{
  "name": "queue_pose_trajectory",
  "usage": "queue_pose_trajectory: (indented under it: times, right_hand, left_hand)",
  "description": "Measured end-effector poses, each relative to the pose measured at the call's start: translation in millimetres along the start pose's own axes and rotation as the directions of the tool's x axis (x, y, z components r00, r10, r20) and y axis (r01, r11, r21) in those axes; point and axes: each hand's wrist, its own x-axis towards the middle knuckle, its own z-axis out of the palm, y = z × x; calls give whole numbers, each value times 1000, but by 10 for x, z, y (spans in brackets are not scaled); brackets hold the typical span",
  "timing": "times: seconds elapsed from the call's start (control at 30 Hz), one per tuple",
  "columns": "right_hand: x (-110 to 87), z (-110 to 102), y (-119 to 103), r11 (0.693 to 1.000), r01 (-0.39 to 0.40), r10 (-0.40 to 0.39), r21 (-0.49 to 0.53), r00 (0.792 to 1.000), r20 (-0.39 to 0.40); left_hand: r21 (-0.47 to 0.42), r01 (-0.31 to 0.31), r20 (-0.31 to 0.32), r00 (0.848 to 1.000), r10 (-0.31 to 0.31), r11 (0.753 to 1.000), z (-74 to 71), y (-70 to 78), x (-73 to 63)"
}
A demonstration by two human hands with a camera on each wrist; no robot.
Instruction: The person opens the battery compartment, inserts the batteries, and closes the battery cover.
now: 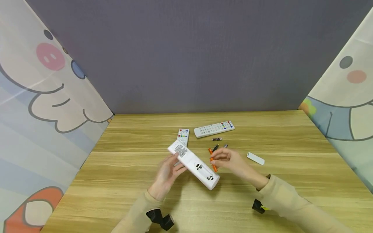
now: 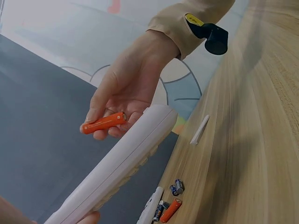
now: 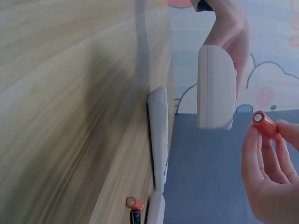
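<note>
My left hand (image 1: 165, 174) holds a white remote control (image 1: 193, 165) above the table, thumb on its back and fingers beneath. The remote's back faces up and its battery compartment (image 1: 205, 172) is uncovered, with metal contacts showing and no battery inside. Close to the compartment end, my right hand (image 1: 231, 161) pinches an orange battery (image 2: 103, 122) between thumb and fingers. That battery is in the air, apart from the remote. A second orange battery (image 2: 171, 210) lies on the table beyond the hand, beside a dark battery (image 1: 215, 148).
A white battery cover (image 1: 255, 158) lies right of my right hand. Farther back are a long white remote (image 1: 214, 129) and a dark battery (image 1: 217, 139). Another white remote (image 1: 183, 136) lies partly behind the held one. A grey panel (image 1: 201, 58) stands behind the wooden table (image 1: 116, 181).
</note>
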Motion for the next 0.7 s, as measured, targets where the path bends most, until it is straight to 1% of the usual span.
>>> queue_pose_trajectory:
  times: [0.13, 0.2, 0.47, 0.7]
  right_hand:
    - [-3, 48, -11, 999, 25, -25, 49, 1000, 7]
    - [-2, 71, -13, 998, 24, -24, 58, 1000, 1]
    - [0, 144, -44, 998, 59, -58, 12, 998, -16]
    - [7, 191, -26, 997, 77, -78, -18, 997, -19]
  left_hand:
    - [-6, 7, 2, 1000, -7, 1000, 17, -5, 6]
    - [-8, 11, 2, 1000, -11, 1000, 25, -7, 7]
    - [0, 16, -1, 1000, -16, 1000, 62, -15, 10]
    - [14, 19, -4, 1000, -19, 1000, 78, -17, 5]
